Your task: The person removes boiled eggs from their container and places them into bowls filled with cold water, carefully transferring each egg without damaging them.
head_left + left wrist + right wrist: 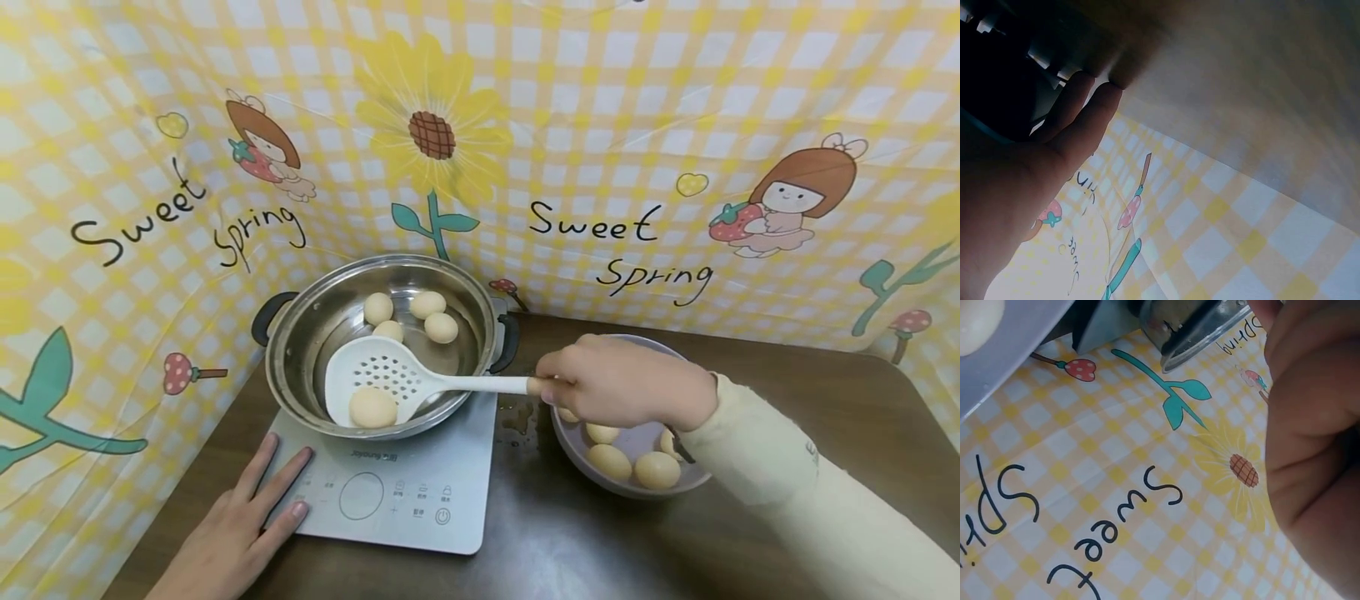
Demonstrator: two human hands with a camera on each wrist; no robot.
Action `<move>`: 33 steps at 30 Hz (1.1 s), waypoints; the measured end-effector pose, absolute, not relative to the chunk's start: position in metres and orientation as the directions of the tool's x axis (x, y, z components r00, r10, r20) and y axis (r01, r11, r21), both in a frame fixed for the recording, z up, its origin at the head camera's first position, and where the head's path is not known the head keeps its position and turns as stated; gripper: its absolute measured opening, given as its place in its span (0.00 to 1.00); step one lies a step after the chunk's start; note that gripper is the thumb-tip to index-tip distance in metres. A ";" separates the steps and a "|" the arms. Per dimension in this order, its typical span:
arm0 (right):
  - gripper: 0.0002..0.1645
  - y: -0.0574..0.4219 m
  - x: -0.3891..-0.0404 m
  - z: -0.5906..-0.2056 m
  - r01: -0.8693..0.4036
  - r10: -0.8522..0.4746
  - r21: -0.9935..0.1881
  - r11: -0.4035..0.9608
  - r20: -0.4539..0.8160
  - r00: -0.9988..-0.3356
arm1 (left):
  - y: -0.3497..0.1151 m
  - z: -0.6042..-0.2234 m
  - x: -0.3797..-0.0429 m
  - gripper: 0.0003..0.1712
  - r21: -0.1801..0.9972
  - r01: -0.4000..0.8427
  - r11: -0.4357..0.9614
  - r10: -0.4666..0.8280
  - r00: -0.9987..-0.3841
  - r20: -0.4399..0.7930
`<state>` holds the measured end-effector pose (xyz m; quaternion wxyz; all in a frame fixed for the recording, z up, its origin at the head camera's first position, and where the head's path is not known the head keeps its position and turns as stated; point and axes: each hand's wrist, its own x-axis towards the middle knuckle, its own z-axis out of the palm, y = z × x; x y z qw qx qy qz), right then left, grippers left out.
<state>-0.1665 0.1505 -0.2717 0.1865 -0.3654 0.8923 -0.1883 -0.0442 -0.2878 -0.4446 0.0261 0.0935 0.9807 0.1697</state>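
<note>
In the head view my right hand (622,383) grips the handle of a white slotted skimmer (420,372), reaching across the purple-grey bowl. The skimmer's head lies tilted inside a steel pot (285,392), and one egg (373,407) rests on it. Several more eggs (441,328) sit in the pot behind the skimmer. My left hand (243,512) rests with spread fingers on the left edge of the white induction cooker (468,475) under the pot. Beneath my right hand, the bowl (576,467) holds several eggs (610,462), partly hidden by the hand and sleeve.
Black handles (506,343) stick out from both sides of the pot. Water drops (517,417) wet the dark table (555,542) between cooker and bowl. A yellow checked cloth (585,108) with printed flowers and figures stands close behind and to the left.
</note>
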 end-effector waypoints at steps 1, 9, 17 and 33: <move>0.14 0.150 -0.168 -0.269 -0.548 -0.707 -0.491 0.677 -0.229 -0.669 | -0.287 -0.445 -0.044 0.36 0.337 0.176 0.925 0.193 -0.981 -0.018; 0.16 0.157 -0.175 -0.255 -0.311 -0.626 -0.600 0.737 -0.432 -0.649 | -0.285 -0.444 -0.045 0.36 0.336 0.198 0.921 0.208 -0.978 0.008; 0.12 0.177 -0.172 -0.247 -0.194 -0.569 -0.621 0.759 -0.490 -0.660 | -0.285 -0.442 -0.046 0.36 0.338 0.190 0.922 0.206 -0.978 -0.013; 0.13 0.227 -0.166 -0.229 -0.186 -0.597 -0.673 0.716 -0.452 -0.663 | -0.287 -0.443 -0.044 0.36 0.338 0.184 0.923 0.201 -0.980 -0.015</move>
